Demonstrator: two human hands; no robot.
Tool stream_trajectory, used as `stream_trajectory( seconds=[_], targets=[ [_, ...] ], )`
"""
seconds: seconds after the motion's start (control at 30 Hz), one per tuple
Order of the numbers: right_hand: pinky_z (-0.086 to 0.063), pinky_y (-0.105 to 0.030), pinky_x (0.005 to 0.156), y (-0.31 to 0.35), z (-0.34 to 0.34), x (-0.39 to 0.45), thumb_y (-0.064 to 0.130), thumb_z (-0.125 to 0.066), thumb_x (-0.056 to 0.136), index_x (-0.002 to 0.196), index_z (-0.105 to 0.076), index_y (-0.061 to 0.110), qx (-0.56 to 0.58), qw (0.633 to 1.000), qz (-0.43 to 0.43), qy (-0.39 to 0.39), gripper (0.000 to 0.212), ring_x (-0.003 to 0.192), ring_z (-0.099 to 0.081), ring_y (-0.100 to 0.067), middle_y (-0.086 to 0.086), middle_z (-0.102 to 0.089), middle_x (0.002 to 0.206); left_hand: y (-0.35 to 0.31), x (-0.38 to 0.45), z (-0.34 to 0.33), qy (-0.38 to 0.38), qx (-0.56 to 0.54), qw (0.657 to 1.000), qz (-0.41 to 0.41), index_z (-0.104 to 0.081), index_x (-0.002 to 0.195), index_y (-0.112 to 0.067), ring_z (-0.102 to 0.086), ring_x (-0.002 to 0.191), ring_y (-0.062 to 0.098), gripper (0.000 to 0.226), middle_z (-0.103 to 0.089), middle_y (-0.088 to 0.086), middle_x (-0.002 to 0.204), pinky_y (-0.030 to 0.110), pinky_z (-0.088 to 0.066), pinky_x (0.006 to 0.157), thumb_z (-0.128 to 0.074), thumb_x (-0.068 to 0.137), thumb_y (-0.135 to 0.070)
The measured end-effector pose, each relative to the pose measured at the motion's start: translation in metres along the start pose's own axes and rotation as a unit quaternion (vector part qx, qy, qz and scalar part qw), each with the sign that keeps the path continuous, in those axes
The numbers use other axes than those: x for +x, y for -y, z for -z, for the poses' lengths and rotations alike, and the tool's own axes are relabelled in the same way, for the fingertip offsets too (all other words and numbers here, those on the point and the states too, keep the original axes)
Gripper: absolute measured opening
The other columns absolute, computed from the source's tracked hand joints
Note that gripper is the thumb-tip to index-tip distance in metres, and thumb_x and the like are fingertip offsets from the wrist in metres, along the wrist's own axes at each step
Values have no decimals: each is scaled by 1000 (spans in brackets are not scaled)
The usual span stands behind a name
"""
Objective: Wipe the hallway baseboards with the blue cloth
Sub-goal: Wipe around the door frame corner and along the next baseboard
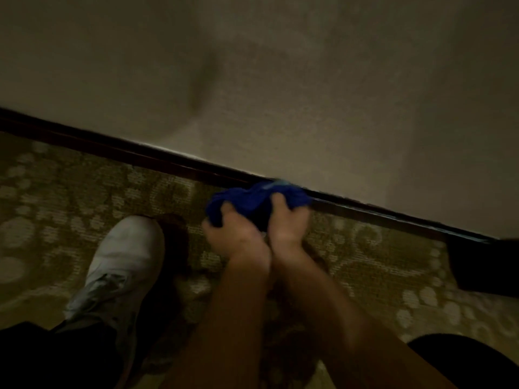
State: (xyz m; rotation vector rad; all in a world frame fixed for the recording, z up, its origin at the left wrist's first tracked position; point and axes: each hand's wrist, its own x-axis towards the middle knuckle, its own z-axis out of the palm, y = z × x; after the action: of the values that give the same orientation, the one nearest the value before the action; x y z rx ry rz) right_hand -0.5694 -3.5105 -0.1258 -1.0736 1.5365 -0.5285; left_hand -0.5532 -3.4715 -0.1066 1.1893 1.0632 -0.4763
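the fingers (224,210) of the left hand (236,237) curl over the near left part of the blue cloth (252,199), gripping a bunch of it, and the fingers of the right hand (289,220) curl into the cloth's right part, thumb on top, so both hands hold the same crumpled bundle. the picture is dim and blurred, so single fingertips cannot be told apart. the two wrists lie side by side, touching, and both bare forearms run from the bottom edge of the view up to the cloth. the cloth sits at the foot of the wall, its far edge against the dark baseboard (140,155), which runs slantwise from the left edge down to the right. above it is the pale wall (280,80). below it lies the patterned carpet (70,192), olive with light blotches. a white shoe (120,262) stands on the carpet to the left of the hands, near them but apart, with a dark trouser leg (56,357) at the bottom left corner. a dark shape (483,265) at the right edge touches the baseboard; what it is cannot be told.
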Motion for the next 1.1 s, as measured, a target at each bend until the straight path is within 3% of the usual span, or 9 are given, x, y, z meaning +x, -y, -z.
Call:
stream_trajectory(
  seconds=[0.13,0.23,0.3,0.47,0.63,0.7,0.8,0.9,1.1],
  targets=[
    [-55,-42,91,0,-17,-17,13,-66,87,106,-64,3,-4,995,-38,93,22,97,-67,-26,-13,-70,103,-19,21,15,-8,-17,1000,-16,-41,145,-30,-61,115,29,55,-54,7,138,47,-53,96,-61,94,-27],
    [-56,-44,90,11,23,4,8,-66,86,88,-64,10,39,997,-56,31,3,93,-68,-27,-10,-70,94,-14,11,-4,94,26,995,26,-47,140,-25,-63,108,25,50,-60,8,131,36,-53,86,-62,93,-18],
    [-54,-47,92,16,55,23,9,-66,86,81,-60,14,47,997,-63,-22,9,96,-67,-29,-9,-67,92,2,-2,-16,160,112,979,57,-47,142,-23,-61,111,27,51,-60,9,132,36,-53,86,-62,93,-16],
    [-52,-42,95,19,55,25,19,-64,91,121,-54,-1,13,993,-62,-96,38,110,-61,-32,-15,-63,119,21,-28,-8,105,191,975,50,-38,148,-15,-53,125,32,51,-50,11,142,42,-47,103,-54,99,-19],
    [-50,-36,92,35,33,-23,11,-65,89,122,-56,1,-10,987,-103,125,36,111,-60,-29,-13,-63,121,-12,-33,27,22,28,999,-22,-34,150,-23,-52,127,28,53,-45,11,146,37,-47,102,-51,100,-16],
    [-49,-36,96,44,44,-37,10,-66,88,126,-55,3,-2,981,-120,154,40,115,-59,-31,-16,-62,126,-21,-39,34,6,19,999,-32,-37,149,-25,-53,123,25,54,-48,9,144,32,-48,93,-54,98,-18],
    [-47,-36,97,57,81,-40,6,-63,88,130,-52,0,51,977,-161,127,44,118,-57,-34,-19,-58,130,-13,-57,37,46,68,996,-37,-47,143,-23,-60,102,21,50,-60,9,131,28,-48,78,-61,95,-18],
    [-48,-46,100,63,114,-45,0,-58,88,136,-46,1,113,962,-223,113,49,120,-54,-38,-21,-52,136,-1,-70,41,68,103,992,-4,-52,138,-19,-60,107,23,48,-58,11,132,28,-48,69,-63,92,-18],
    [-46,-45,103,59,136,-34,-5,-53,90,143,-36,1,222,933,-277,64,56,126,-50,-39,-22,-44,143,26,-65,31,102,147,983,-31,-49,141,-19,-60,108,23,50,-59,10,131,29,-51,76,-62,93,-24]
  ],
)
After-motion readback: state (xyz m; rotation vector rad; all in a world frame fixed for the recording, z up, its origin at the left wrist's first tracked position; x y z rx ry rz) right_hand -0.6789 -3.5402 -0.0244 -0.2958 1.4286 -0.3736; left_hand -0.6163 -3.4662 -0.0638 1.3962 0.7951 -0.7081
